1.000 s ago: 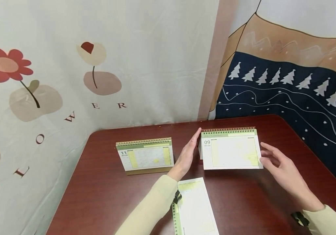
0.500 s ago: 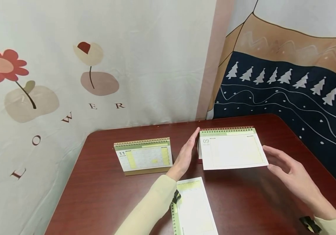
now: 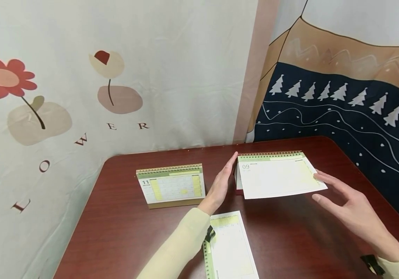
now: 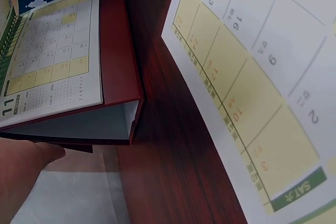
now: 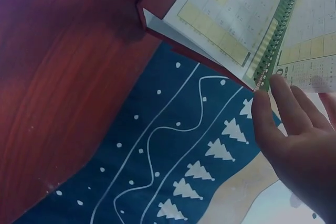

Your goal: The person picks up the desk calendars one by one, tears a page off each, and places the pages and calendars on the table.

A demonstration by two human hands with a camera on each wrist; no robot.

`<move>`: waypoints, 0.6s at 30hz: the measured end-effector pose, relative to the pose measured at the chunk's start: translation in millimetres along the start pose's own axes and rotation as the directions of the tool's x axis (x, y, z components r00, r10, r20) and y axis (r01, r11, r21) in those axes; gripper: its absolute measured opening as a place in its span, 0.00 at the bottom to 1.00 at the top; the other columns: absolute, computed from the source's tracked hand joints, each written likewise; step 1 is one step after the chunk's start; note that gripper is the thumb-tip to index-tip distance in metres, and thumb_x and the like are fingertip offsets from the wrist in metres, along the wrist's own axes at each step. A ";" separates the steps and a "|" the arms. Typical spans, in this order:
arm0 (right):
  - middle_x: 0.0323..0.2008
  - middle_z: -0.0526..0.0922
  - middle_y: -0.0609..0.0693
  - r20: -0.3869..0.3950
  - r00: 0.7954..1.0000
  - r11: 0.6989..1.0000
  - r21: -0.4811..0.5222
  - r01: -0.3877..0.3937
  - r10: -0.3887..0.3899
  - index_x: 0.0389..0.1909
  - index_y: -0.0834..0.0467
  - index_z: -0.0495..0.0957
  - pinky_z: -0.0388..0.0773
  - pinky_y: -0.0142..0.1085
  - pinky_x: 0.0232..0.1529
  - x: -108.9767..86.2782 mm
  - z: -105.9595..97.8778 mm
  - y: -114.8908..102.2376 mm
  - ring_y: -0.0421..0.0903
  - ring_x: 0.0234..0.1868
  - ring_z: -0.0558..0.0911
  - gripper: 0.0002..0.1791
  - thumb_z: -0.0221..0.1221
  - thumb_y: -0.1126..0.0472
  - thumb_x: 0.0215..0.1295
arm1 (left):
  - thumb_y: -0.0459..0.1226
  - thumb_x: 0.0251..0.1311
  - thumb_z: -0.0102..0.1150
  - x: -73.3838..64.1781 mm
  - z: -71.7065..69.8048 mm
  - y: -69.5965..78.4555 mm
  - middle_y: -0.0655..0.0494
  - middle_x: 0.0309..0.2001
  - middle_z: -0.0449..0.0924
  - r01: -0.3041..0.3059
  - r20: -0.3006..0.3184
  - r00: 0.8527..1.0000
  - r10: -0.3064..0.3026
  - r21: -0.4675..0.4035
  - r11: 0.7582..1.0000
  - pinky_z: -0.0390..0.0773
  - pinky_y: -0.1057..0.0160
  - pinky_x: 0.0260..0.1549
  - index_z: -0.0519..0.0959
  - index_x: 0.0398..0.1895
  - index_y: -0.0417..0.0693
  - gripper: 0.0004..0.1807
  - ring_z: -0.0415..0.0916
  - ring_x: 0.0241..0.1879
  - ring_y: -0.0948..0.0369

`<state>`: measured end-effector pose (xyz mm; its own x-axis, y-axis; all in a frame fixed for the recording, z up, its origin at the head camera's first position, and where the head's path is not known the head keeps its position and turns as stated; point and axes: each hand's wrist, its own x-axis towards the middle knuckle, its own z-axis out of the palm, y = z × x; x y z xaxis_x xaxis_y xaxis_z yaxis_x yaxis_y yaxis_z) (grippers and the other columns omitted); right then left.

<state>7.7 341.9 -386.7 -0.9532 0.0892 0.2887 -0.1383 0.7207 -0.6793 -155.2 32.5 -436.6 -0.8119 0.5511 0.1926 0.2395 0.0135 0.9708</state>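
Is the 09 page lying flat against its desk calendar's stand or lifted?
Lifted: the 09 page slants outward below the spiral binding, exposing a page marked 11 on the red stand.

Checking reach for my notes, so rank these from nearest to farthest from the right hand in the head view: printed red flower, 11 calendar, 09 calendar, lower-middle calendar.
From the right hand:
1. 09 calendar: just to its left.
2. lower-middle calendar: farther left, toward the bottom edge.
3. 11 calendar: beyond the left hand.
4. printed red flower: far upper left.
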 end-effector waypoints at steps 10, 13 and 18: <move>0.64 0.74 0.26 -0.119 0.990 0.994 -0.095 0.061 -0.072 0.65 0.47 0.81 0.61 0.13 0.48 5.4 0.9 -4.4 0.17 0.58 0.67 0.30 0.74 0.62 0.61 | 0.59 0.81 0.21 0.4 -0.3 -0.8 0.75 0.81 0.49 0.004 0.000 1.000 -0.004 -0.005 1.000 0.44 0.50 0.78 0.52 0.84 0.67 0.32 0.43 0.80 0.69; 0.65 0.77 0.34 -0.142 0.987 0.992 -0.111 0.064 -0.079 0.63 0.47 0.82 0.58 0.12 0.50 6.2 1.2 -4.2 0.16 0.60 0.66 0.27 0.74 0.62 0.62 | 0.58 0.81 0.21 0.3 -0.3 -0.5 0.73 0.81 0.49 0.007 0.001 1.000 -0.007 -0.008 1.000 0.44 0.49 0.78 0.52 0.84 0.66 0.32 0.43 0.80 0.68; 0.64 0.79 0.51 -0.187 0.964 0.971 -0.186 0.152 -0.187 0.57 0.51 0.86 0.57 0.11 0.52 7.5 0.2 -4.1 0.19 0.62 0.65 0.24 0.74 0.67 0.59 | 0.59 0.81 0.22 -0.6 -0.3 0.6 0.74 0.81 0.49 0.025 -0.004 1.000 -0.025 -0.003 1.000 0.44 0.48 0.78 0.52 0.84 0.69 0.32 0.43 0.80 0.68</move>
<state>1.1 339.5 -381.9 -0.8430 0.0797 0.5319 -0.2297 0.8409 -0.4901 -154.8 31.9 -436.1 -0.8198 0.5473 0.1684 0.2174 0.0254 0.9757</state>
